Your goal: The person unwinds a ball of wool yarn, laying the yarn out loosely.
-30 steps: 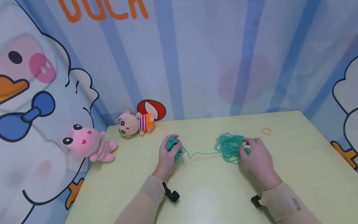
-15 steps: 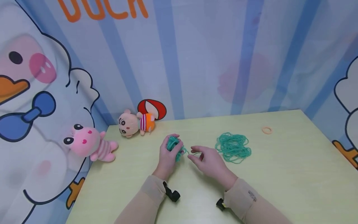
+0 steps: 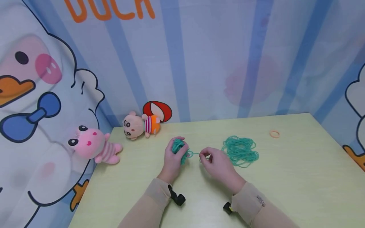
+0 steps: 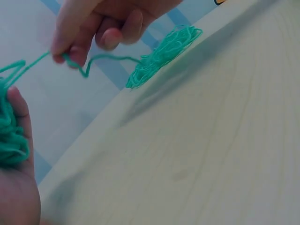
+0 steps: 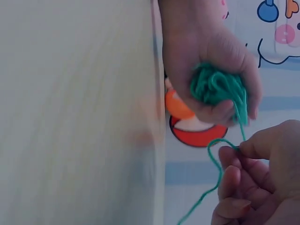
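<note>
A: so what just changed with the hands?

B: the right hand (image 3: 219, 164) has left the loose heap (image 3: 240, 151) over on the right, and it's now near the left hand (image 3: 172, 161), pinching a green strand (image 4: 35, 63). The left hand's curled round a yarn bundle (image 3: 178, 146)

A: and that matters because?

B: the bit between the hands was slack, now it's straight, so I'd say the right hand has control of the yarn going to the bundle. Slack runs back to the heap on the table (image 3: 128, 199), so imo loads left to handle

A: what else is on there?

B: pale wood-look top, pink plush (image 3: 94, 145) at the left edge, striped plush (image 3: 141, 125) far left, peach ring (image 3: 274, 134) far right

A: and behind?

B: blue striped backdrop (image 3: 211, 63), orange lettering (image 3: 110, 9), big cartoon duck (image 3: 25, 72) on the left
</note>
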Demonstrator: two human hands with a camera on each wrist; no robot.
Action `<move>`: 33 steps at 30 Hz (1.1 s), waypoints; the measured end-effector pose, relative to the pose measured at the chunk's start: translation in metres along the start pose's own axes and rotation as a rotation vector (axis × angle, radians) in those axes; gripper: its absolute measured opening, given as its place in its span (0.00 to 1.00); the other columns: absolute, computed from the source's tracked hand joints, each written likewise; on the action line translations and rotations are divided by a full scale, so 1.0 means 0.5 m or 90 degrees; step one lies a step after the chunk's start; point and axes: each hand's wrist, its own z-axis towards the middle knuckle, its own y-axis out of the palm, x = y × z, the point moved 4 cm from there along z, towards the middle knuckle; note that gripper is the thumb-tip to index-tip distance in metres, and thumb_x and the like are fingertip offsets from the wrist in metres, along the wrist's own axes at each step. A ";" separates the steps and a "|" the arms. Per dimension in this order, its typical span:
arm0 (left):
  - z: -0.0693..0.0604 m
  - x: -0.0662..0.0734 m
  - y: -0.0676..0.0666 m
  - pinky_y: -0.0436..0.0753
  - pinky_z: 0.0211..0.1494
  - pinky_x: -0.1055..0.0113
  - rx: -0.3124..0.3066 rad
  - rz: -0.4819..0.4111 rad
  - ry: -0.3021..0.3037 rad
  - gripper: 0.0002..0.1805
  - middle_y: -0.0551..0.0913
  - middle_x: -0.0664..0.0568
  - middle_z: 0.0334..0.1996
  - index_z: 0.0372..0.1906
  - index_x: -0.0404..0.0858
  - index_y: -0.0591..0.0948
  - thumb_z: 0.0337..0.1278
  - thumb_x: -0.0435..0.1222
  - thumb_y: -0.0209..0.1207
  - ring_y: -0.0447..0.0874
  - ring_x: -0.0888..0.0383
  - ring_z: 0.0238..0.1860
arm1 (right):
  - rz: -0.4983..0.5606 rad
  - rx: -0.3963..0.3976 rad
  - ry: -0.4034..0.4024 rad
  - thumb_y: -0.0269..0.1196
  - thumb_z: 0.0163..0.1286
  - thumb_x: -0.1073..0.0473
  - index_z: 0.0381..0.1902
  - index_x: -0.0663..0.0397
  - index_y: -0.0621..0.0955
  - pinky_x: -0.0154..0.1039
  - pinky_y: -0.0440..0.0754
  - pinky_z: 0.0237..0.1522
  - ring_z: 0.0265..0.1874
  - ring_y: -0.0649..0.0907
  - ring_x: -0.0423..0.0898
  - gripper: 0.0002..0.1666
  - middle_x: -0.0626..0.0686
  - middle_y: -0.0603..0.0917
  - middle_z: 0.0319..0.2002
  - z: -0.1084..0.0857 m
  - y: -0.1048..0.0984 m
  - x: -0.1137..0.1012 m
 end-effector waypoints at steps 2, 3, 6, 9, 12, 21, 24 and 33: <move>0.001 -0.003 0.001 0.85 0.60 0.67 0.003 0.014 0.001 0.23 0.82 0.36 0.62 0.71 0.41 0.76 0.79 0.42 0.64 0.83 0.53 0.52 | 0.004 0.014 0.003 0.66 0.81 0.55 0.50 0.52 0.90 0.36 0.76 0.28 0.25 0.77 0.42 0.11 0.49 0.91 0.42 -0.004 -0.022 0.011; 0.002 -0.004 0.000 0.84 0.62 0.66 0.005 0.018 0.001 0.24 0.82 0.35 0.62 0.71 0.40 0.76 0.79 0.43 0.64 0.83 0.53 0.54 | 0.005 0.022 0.003 0.65 0.81 0.55 0.51 0.53 0.90 0.36 0.75 0.28 0.24 0.77 0.42 0.11 0.50 0.91 0.42 -0.006 -0.034 0.017; 0.002 -0.006 0.001 0.83 0.65 0.63 0.006 0.021 0.000 0.25 0.82 0.35 0.63 0.72 0.39 0.76 0.79 0.44 0.65 0.81 0.52 0.56 | -0.003 0.052 0.007 0.64 0.82 0.55 0.52 0.53 0.89 0.35 0.75 0.27 0.24 0.78 0.43 0.11 0.52 0.92 0.43 -0.015 -0.075 0.041; 0.002 -0.006 0.002 0.84 0.64 0.63 0.005 0.018 -0.004 0.25 0.83 0.37 0.62 0.71 0.40 0.76 0.79 0.44 0.65 0.82 0.51 0.56 | -0.007 0.078 0.023 0.63 0.82 0.54 0.53 0.54 0.89 0.35 0.76 0.28 0.26 0.79 0.44 0.13 0.54 0.92 0.44 -0.024 -0.118 0.068; 0.003 -0.006 0.002 0.84 0.63 0.63 0.006 0.013 -0.007 0.24 0.83 0.38 0.62 0.71 0.41 0.76 0.79 0.44 0.65 0.81 0.52 0.56 | -0.021 0.101 0.041 0.62 0.83 0.53 0.54 0.55 0.88 0.35 0.77 0.30 0.27 0.79 0.44 0.14 0.56 0.91 0.45 -0.033 -0.157 0.093; 0.000 -0.004 0.001 0.84 0.62 0.65 0.006 0.010 -0.012 0.24 0.80 0.34 0.65 0.72 0.39 0.75 0.80 0.43 0.63 0.81 0.51 0.56 | -0.069 0.138 0.095 0.59 0.84 0.49 0.55 0.56 0.87 0.37 0.77 0.33 0.31 0.81 0.44 0.19 0.59 0.91 0.48 -0.064 -0.232 0.168; -0.001 -0.004 0.000 0.84 0.61 0.66 0.005 0.012 -0.012 0.24 0.81 0.36 0.64 0.71 0.40 0.76 0.80 0.43 0.63 0.81 0.51 0.55 | -0.091 0.143 0.112 0.58 0.84 0.48 0.56 0.57 0.87 0.38 0.78 0.35 0.35 0.83 0.45 0.21 0.60 0.91 0.51 -0.071 -0.249 0.193; -0.001 -0.002 0.000 0.85 0.58 0.66 0.007 -0.006 -0.003 0.24 0.82 0.37 0.60 0.71 0.41 0.76 0.80 0.44 0.63 0.83 0.52 0.51 | -0.163 0.103 0.199 0.57 0.81 0.50 0.54 0.63 0.86 0.46 0.80 0.39 0.41 0.87 0.57 0.22 0.64 0.91 0.48 -0.080 -0.275 0.256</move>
